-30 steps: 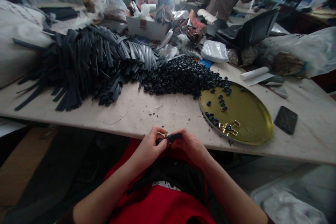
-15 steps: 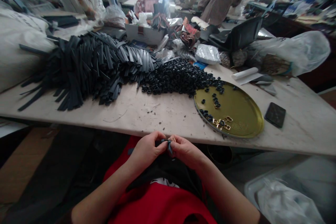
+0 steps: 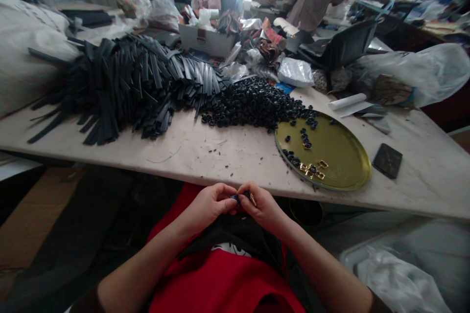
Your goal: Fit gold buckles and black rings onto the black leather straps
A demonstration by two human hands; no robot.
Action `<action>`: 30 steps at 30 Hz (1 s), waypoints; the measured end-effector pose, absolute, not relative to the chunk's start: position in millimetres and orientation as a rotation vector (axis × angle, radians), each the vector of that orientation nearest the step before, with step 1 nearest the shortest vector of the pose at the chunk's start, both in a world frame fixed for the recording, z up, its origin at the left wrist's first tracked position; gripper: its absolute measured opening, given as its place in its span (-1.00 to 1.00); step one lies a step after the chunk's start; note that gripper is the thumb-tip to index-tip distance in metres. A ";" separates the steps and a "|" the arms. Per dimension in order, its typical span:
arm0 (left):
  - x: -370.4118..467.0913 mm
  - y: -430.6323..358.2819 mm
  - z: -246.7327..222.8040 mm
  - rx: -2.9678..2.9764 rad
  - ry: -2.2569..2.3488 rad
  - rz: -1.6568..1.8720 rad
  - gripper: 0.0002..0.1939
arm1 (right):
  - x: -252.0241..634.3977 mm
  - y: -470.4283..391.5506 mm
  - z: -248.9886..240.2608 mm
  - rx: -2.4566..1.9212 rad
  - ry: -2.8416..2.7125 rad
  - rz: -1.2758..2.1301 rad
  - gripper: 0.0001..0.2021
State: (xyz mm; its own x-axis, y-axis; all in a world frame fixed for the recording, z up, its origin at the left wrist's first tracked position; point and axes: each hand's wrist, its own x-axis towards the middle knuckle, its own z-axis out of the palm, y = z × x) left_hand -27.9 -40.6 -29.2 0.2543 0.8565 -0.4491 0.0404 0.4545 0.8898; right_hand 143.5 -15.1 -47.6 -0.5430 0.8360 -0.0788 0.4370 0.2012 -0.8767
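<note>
Over my lap, just in front of the table edge, my two hands meet fingertip to fingertip. My left hand (image 3: 216, 201) pinches the end of a dark strap (image 3: 235, 198), mostly covered by the fingers. In my right hand (image 3: 260, 205) a gold buckle (image 3: 252, 199) shows between thumb and fingers, along with part of the dark strap. On the table beyond lies a round gold tray (image 3: 340, 149) with several gold buckles (image 3: 312, 171) and small black loops (image 3: 291, 157) near its left rim. A heap of such black loops (image 3: 253, 105) touches the tray's far left side.
A big pile of black strips (image 3: 121, 88) covers the table's left part, beside a white sack (image 3: 25, 54). A phone (image 3: 387, 160) lies right of the tray. Behind stand a white box (image 3: 205, 41) and plastic-wrapped bundles (image 3: 295, 72). Two people are at work farther back.
My fingers have drawn closer round the strap, so less of it shows. The gold buckle has become more visible at my right fingertips. The view has shifted slightly.
</note>
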 end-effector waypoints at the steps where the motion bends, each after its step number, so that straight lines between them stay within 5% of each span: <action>1: -27.0 -40.5 -31.9 0.921 1.173 0.682 -0.78 | 144.8 -14.8 -46.5 -1.179 -2.120 1.287 -0.90; 30: -40.9 -9.0 -21.6 1.125 1.222 0.332 -0.73 | 147.3 10.1 -48.3 -1.037 -2.162 1.378 -0.78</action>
State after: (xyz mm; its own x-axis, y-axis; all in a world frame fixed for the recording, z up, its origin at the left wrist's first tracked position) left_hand -40.9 -9.0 -21.6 0.3725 0.7323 -0.5701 0.3433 0.4620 0.8178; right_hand 147.3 10.1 -48.3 -0.6590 0.7485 -0.0740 0.3831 0.2492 -0.8895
